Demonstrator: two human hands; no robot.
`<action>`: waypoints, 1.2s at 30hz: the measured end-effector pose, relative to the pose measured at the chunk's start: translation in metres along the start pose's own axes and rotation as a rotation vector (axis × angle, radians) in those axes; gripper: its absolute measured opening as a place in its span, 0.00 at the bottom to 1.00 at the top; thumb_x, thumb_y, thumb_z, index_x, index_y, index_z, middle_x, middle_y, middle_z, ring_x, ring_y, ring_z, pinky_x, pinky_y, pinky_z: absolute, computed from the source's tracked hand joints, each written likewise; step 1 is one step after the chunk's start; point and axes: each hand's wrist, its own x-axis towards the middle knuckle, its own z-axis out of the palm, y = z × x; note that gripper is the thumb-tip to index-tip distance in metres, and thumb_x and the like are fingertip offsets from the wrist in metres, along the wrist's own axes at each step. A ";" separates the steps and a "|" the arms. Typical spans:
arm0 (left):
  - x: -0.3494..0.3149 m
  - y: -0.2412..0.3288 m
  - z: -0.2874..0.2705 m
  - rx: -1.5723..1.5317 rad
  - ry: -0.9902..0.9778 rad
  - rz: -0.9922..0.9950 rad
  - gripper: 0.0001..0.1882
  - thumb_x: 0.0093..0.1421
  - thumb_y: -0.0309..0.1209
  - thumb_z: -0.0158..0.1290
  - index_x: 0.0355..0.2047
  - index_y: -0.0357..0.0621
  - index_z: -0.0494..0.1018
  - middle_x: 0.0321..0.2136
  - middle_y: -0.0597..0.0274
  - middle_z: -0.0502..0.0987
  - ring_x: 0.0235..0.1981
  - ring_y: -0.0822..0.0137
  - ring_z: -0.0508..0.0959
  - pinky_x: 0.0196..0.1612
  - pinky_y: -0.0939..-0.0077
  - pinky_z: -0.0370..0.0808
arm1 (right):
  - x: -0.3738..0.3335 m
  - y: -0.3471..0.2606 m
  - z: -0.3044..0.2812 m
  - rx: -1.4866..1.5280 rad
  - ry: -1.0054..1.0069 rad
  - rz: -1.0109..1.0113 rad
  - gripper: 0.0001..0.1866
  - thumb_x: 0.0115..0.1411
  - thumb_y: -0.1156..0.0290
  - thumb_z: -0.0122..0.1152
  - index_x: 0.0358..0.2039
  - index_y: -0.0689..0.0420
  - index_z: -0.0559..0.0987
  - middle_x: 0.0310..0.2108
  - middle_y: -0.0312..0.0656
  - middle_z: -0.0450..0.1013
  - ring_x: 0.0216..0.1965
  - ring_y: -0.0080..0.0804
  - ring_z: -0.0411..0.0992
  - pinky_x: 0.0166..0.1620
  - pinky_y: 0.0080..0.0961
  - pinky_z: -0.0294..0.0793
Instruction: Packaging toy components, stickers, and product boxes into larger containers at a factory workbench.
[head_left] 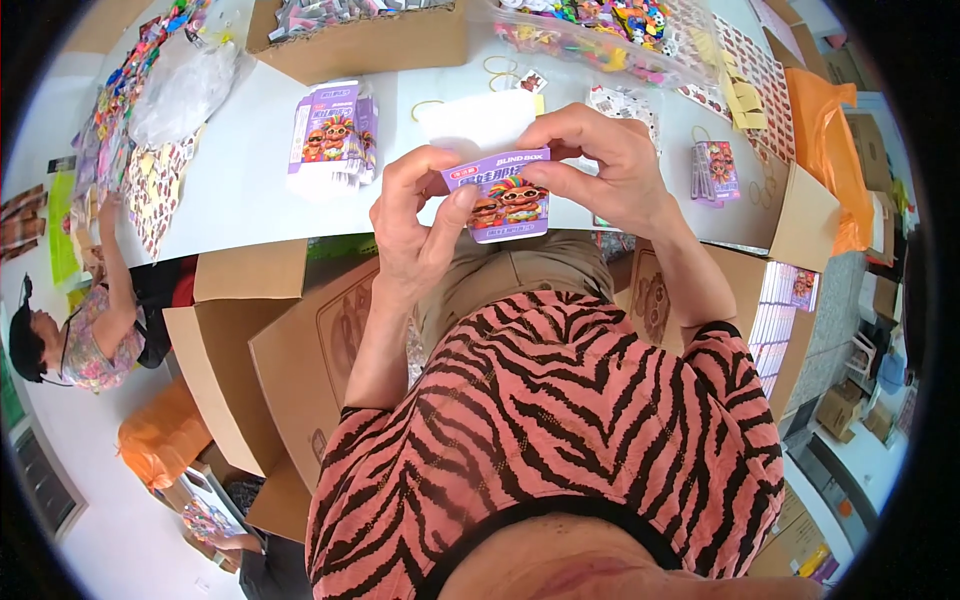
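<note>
In front of my waist, at the table's near edge, I hold a small purple box (510,208) printed with cartoon figures. My left hand (415,215) is closed on its left side, thumb on the front. The fingers of my right hand (610,170) pinch its upper right edge. A white sheet-like piece (478,122) shows just behind the box top; I cannot tell whether it belongs to the box. To the left lies a pile of similar purple boxes (330,130), seemingly flat, on the white table (240,180).
A cardboard box (370,55) of small packets and a clear tub (610,50) of colourful trinkets stand at the back. Sticker sheets (760,85) and purple cards (718,170) lie right. Open cartons (225,350) flank me. Another person (95,330) works at far left.
</note>
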 end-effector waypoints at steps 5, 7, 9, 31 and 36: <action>0.000 0.002 0.001 0.066 -0.002 0.028 0.16 0.58 0.27 0.54 0.45 0.36 0.65 0.36 0.55 0.74 0.30 0.69 0.77 0.34 0.77 0.75 | -0.005 0.003 0.006 0.046 0.104 0.002 0.23 0.52 0.77 0.64 0.49 0.60 0.70 0.34 0.39 0.75 0.38 0.25 0.74 0.43 0.24 0.75; 0.000 0.001 0.000 0.027 -0.014 0.060 0.16 0.58 0.26 0.54 0.46 0.36 0.65 0.37 0.53 0.74 0.32 0.67 0.77 0.35 0.75 0.76 | 0.000 -0.005 0.002 0.127 0.060 0.098 0.29 0.51 0.77 0.64 0.54 0.59 0.66 0.36 0.40 0.75 0.40 0.25 0.73 0.44 0.24 0.74; -0.001 -0.001 -0.003 0.059 -0.035 0.081 0.17 0.58 0.26 0.54 0.46 0.35 0.65 0.38 0.53 0.74 0.33 0.67 0.77 0.35 0.74 0.76 | 0.002 -0.008 -0.002 0.207 0.021 0.197 0.35 0.50 0.77 0.65 0.58 0.58 0.61 0.39 0.41 0.74 0.42 0.25 0.72 0.45 0.24 0.72; -0.004 0.005 -0.002 0.175 -0.089 -0.050 0.28 0.56 0.25 0.56 0.55 0.37 0.58 0.35 0.49 0.77 0.38 0.62 0.79 0.41 0.71 0.76 | 0.008 -0.009 -0.014 -0.104 -0.180 0.146 0.12 0.56 0.71 0.59 0.41 0.57 0.80 0.36 0.42 0.77 0.36 0.27 0.75 0.35 0.18 0.73; -0.006 0.004 -0.001 0.115 -0.071 -0.074 0.28 0.56 0.25 0.56 0.54 0.36 0.58 0.35 0.48 0.77 0.37 0.63 0.79 0.41 0.73 0.76 | 0.011 -0.010 -0.007 -0.132 -0.135 0.098 0.11 0.56 0.74 0.60 0.41 0.57 0.80 0.31 0.38 0.78 0.30 0.19 0.75 0.34 0.17 0.73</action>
